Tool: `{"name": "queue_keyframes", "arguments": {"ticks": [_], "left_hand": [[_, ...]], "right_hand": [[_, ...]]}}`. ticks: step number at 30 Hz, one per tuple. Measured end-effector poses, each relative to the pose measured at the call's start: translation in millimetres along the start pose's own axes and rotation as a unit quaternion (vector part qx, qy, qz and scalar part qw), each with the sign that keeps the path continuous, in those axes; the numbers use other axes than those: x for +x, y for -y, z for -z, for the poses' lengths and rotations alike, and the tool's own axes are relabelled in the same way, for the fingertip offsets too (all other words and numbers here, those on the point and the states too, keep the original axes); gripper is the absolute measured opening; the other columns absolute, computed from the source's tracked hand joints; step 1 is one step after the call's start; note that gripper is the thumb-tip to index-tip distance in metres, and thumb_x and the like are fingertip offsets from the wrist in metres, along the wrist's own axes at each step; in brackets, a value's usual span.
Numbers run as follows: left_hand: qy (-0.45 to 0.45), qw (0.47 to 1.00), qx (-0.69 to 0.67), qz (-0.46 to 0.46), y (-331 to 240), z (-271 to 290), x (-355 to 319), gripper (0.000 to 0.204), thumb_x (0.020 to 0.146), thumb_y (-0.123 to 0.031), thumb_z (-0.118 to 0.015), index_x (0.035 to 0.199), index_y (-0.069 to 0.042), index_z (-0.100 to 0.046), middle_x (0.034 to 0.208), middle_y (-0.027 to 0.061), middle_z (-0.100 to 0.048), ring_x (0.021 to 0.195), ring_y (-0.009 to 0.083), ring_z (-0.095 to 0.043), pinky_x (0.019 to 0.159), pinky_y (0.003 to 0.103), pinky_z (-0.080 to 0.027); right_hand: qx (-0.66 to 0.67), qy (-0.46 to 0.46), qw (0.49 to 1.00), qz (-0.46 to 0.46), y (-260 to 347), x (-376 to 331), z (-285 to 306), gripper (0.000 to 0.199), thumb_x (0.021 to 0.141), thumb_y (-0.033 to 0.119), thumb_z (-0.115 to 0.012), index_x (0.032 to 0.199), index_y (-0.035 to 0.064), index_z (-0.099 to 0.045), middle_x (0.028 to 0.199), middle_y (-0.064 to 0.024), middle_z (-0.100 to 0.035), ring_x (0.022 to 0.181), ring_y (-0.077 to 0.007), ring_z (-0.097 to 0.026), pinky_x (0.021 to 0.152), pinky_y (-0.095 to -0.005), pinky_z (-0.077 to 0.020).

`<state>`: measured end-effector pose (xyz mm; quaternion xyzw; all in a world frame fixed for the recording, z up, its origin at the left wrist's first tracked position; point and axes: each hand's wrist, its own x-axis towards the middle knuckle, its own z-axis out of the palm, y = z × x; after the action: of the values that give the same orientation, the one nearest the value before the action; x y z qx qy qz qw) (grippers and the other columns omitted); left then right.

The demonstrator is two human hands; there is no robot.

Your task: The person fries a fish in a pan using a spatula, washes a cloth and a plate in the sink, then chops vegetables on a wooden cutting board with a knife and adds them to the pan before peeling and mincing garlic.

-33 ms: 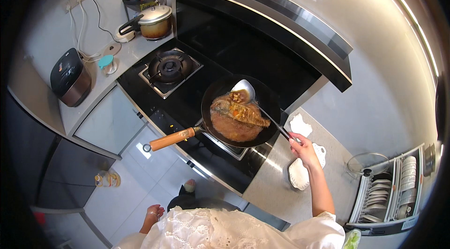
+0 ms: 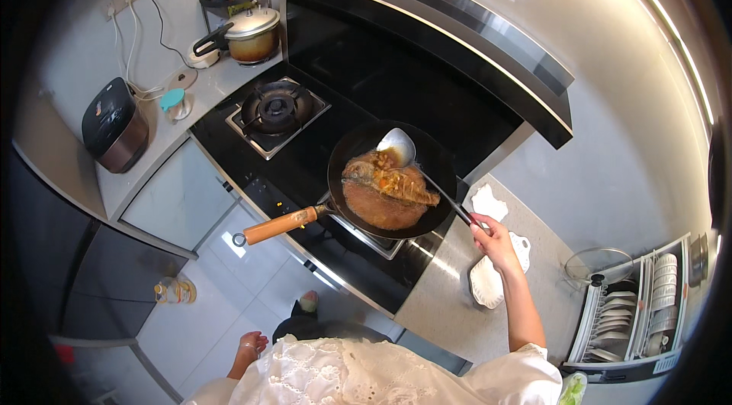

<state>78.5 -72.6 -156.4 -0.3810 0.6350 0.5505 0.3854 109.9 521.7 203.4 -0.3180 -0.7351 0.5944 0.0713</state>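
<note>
My right hand (image 2: 497, 244) is closed round the dark handle of a metal ladle (image 2: 396, 146). The ladle's bowl is tipped over the far side of a fish (image 2: 393, 182), which lies in brown sauce (image 2: 377, 210) in a black wok (image 2: 446, 203). Bits of chopped seasoning cover the fish. The wok sits on the right burner, its wooden handle (image 2: 280, 227) pointing left toward me, with no hand on it. My left hand (image 2: 252, 344) hangs low by my side, away from the stove, fingers loosely apart and nothing in them.
Beyond the wok's left side is a bare burner (image 2: 276, 104). White dishes (image 2: 486, 283) lie on the right counter beside my forearm, near a dish rack (image 2: 625, 313). A pressure cooker (image 2: 253, 35) and rice cooker (image 2: 114, 126) stand left. The range hood (image 2: 427, 24) overhangs the stove.
The ladle's bowl has tipped, and the brown sauce in it has run out over the fish. My left hand and the wok stay in place.
</note>
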Motion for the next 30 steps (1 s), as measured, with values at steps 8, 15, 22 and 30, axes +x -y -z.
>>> {"name": "queue_keyframes", "arguments": {"ticks": [8,15,22,30], "left_hand": [[-0.018,0.998,-0.056,-0.003,-9,-9,6,0.018,0.082,-0.011,-0.046,0.099,-0.007,-0.050,0.079,0.0132,-0.061,0.064,0.0249,-0.060,0.055,0.035,-0.047],[-0.008,0.996,-0.074,0.041,3,-3,18,0.016,0.081,-0.012,-0.050,0.097,-0.007,-0.050,0.077,0.0135,-0.061,0.064,0.0254,-0.060,0.051,0.035,-0.047],[-0.024,0.998,-0.054,-0.014,-3,0,1,0.017,0.082,-0.010,-0.046,0.098,-0.007,-0.050,0.078,0.0129,-0.061,0.064,0.0252,-0.061,0.052,0.034,-0.047],[-0.004,0.996,-0.087,0.011,12,6,12,0.019,0.081,-0.011,-0.046,0.099,-0.006,-0.050,0.079,0.0136,-0.061,0.064,0.0243,-0.060,0.054,0.033,-0.047]], "right_hand": [[-0.341,-0.123,0.919,0.153,15,-4,28,0.029,0.079,0.010,-0.058,0.107,0.0057,-0.057,0.067,-0.0097,-0.061,0.055,-0.0128,-0.052,0.055,-0.0263,-0.0431],[-0.134,-0.058,0.989,0.026,-23,13,19,0.027,0.082,0.013,-0.058,0.108,0.0042,-0.056,0.062,-0.0016,-0.054,0.049,-0.0076,-0.046,0.046,-0.0213,-0.0362],[0.124,0.002,0.988,-0.095,-20,14,0,0.027,0.083,0.018,-0.059,0.108,0.0070,-0.056,0.057,0.0042,-0.047,0.047,-0.0013,-0.038,0.041,-0.0153,-0.0269],[-0.058,0.006,0.997,0.041,3,2,1,0.030,0.083,0.014,-0.058,0.112,0.0044,-0.055,0.061,0.0032,-0.049,0.051,-0.0033,-0.042,0.045,-0.0179,-0.0320]]}}
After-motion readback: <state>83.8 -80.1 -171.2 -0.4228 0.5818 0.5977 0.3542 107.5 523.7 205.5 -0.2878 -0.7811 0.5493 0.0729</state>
